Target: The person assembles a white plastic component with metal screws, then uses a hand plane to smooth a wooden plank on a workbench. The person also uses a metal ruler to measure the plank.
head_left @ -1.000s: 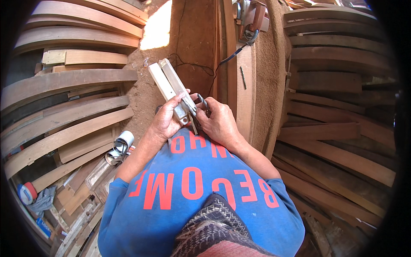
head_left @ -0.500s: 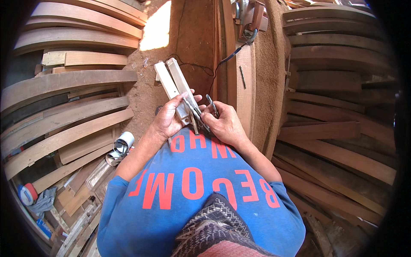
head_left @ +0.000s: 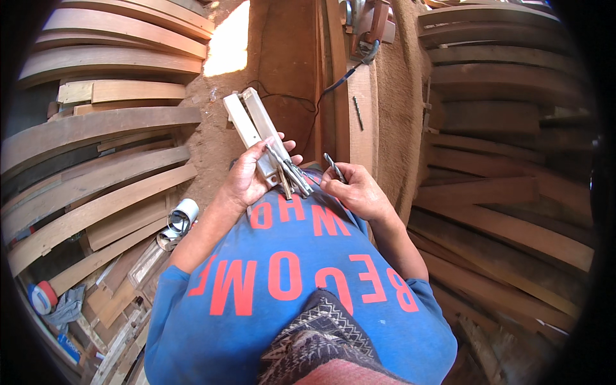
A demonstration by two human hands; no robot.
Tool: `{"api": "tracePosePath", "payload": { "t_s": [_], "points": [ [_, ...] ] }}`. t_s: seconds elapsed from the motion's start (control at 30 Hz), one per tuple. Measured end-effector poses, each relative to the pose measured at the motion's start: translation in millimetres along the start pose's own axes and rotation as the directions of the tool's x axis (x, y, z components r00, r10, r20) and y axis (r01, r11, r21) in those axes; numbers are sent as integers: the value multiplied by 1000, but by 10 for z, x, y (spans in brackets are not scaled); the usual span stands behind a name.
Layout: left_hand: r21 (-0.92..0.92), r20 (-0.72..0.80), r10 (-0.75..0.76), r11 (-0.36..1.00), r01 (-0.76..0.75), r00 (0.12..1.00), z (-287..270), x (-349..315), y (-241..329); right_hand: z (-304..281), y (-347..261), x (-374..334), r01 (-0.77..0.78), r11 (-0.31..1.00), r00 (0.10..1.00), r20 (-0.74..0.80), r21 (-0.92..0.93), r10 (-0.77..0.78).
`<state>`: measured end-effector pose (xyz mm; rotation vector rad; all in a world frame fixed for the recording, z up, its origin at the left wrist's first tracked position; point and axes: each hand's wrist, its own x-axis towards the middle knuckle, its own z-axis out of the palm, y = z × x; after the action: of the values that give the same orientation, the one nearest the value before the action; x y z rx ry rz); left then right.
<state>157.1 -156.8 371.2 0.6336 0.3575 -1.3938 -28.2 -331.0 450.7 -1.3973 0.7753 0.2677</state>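
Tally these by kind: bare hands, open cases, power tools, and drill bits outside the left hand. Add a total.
Hands: 2 (left hand, right hand)
Open case: 1
Power tool: 1
Drill bits: 2 (held bit in the right hand, loose bit on the plank)
Total: 6

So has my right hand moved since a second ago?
Yes, your right hand has moved to the right, judged against the drill bit lying on the plank.
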Motion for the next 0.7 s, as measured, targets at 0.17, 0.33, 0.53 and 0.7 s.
{"api": "tracePosePath", "payload": {
  "t_s": [0.17,0.33,0.53,0.7],
  "points": [
    [13,2,-2,1000,2,1000,32,2,9,-212,58,-85,-226,948,973,106,225,207],
    [13,7,-9,1000,9,1000,45,-5,14,-352,274,-48,-109,886,994,70,451,86],
    [16,-14,0,1000,1,1000,12,-1,4,-546,907,620,27,954,669,-704,-297,-238],
    [11,-40,-1,1000,1,999,-18,8,5,-633,1407,971,-1,871,549,-729,-491,-409]
  ]
}}
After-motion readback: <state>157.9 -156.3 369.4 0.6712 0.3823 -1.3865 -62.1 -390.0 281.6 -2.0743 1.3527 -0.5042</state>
